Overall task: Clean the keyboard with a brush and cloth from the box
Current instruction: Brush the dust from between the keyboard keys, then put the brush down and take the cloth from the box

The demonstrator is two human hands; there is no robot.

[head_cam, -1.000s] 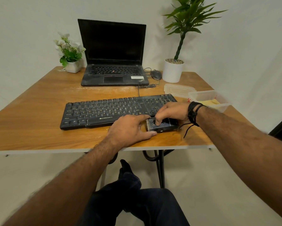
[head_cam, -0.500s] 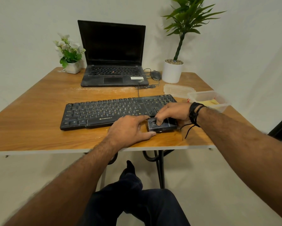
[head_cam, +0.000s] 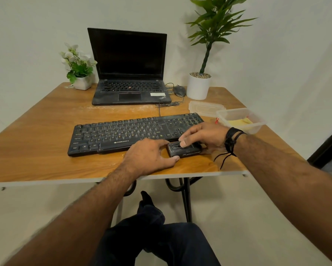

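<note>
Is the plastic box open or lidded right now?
Open. The box has no lid on; its lid lies flat on the table beside it.

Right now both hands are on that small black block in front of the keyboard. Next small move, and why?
Probably lift the black brush block with the right hand, whose thumb and fingers already pinch it, and carry it onto the keyboard. The left hand only steadies its near end on the table, and the keys look dusty.

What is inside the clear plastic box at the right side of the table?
Inside the clear box a yellow cloth lies on the bottom. The frosted walls hide the rest, so whether anything else is there cannot be told.
</note>
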